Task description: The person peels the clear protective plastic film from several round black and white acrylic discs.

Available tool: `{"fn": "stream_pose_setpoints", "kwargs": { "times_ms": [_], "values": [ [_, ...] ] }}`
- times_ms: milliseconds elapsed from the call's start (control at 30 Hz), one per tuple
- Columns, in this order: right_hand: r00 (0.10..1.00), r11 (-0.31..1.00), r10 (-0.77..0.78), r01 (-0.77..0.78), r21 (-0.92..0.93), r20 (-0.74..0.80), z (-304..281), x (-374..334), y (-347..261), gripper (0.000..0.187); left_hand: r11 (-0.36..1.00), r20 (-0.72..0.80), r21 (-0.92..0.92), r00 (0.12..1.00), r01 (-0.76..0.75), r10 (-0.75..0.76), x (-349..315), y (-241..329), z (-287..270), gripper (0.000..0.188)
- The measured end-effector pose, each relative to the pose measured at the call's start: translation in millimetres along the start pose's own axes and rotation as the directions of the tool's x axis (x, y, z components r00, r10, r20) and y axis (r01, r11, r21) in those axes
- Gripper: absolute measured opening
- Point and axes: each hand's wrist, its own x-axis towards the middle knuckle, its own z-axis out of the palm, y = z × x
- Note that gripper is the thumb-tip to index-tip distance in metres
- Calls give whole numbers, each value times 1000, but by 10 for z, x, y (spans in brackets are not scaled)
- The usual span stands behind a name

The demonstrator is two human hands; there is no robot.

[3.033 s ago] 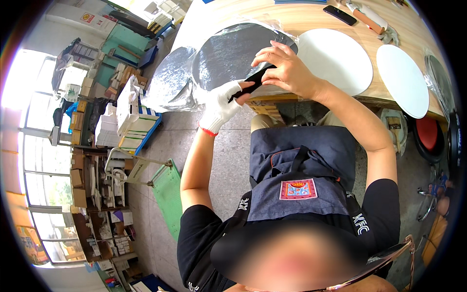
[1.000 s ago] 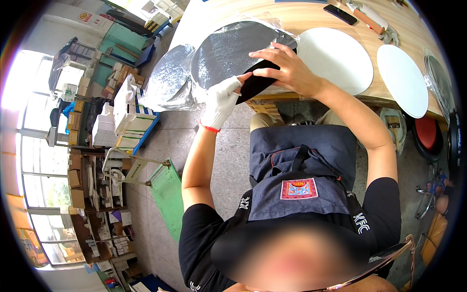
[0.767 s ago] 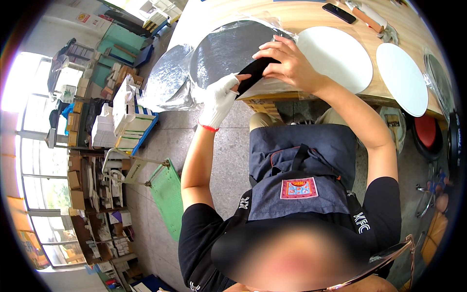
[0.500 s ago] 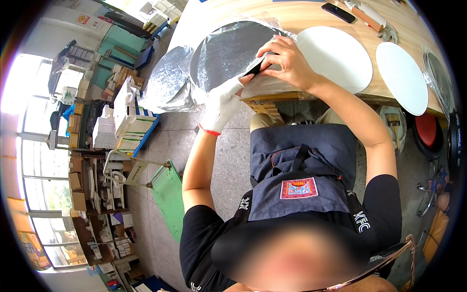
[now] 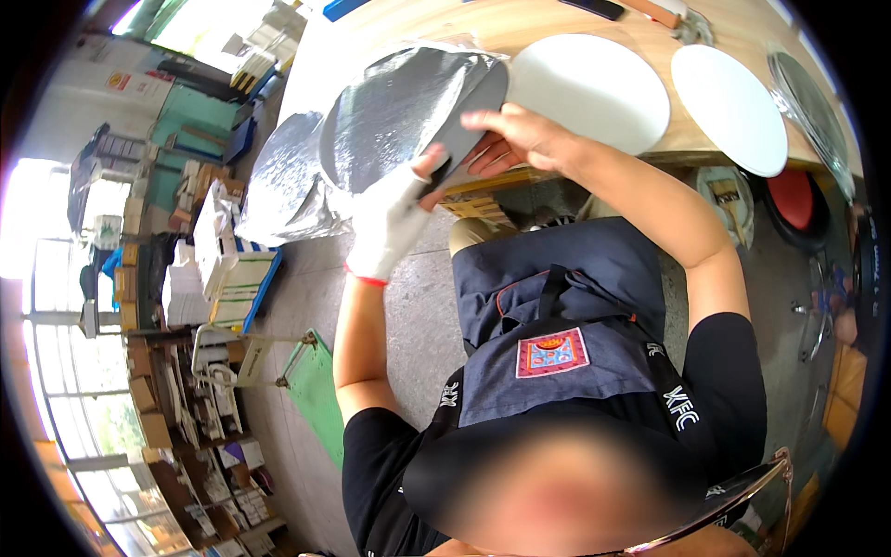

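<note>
A round dark grey disc [image 5: 394,116] lies tilted at the table's front edge. Shiny clear film covers most of it, while a strip along its right side looks matt and bare. My left hand [image 5: 385,218], in a white glove with bare fingertips, grips the disc's near edge, thumb above and fingers below. My bare right hand [image 5: 534,144] is at the disc's right edge, thumb stretched over the grey surface, other fingers apart below the edge. Another film-wrapped disc [image 5: 283,176] lies to the left. A white disc [image 5: 594,93] rests just right of my hands.
Farther right on the wooden table [image 5: 422,23] are another white disc [image 5: 729,111] and a wrapped grey disc [image 5: 812,116]. A phone [image 5: 594,7] sits at the back. A green trolley [image 5: 316,399] stands on the floor at left, and a red-topped stool [image 5: 789,209] at right.
My right hand has come off its pinch at the disc's edge and spread its fingers, moving lower. The matt strip on the disc's right side now shows. My head view has shifted.
</note>
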Motion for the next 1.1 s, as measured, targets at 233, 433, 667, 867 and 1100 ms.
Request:
{"fn": "stream_pose_setpoints", "kwargs": {
  "times_ms": [233, 433, 667, 867, 1100],
  "values": [
    [995, 975, -1, 23, 220, -103, -74, -356, 33, 29, 947, 250, 106, 913, 304, -322, -33, -1130, 105, 40],
    [995, 969, 0, 23, 248, -96, -603, -1096, 164, 27, 933, 233, -2, 908, 359, -349, -130, -1328, 290, 42],
    [904, 974, -130, 193, 116, -408, -1318, -2381, 148, 33, 920, 271, 60, 881, 387, -388, -102, -1217, 215, 45],
    [651, 793, -289, 574, 205, -702, -2096, -2703, 214, 19, 906, 293, 41, 861, 422, -415, -37, -1030, 138, 43],
    [422, 769, -199, 627, 126, -885, -3207, -2703, 514, 23, 973, 234, 135, 948, 187, -215, -36, -299, -10, 64]
  ]
}}
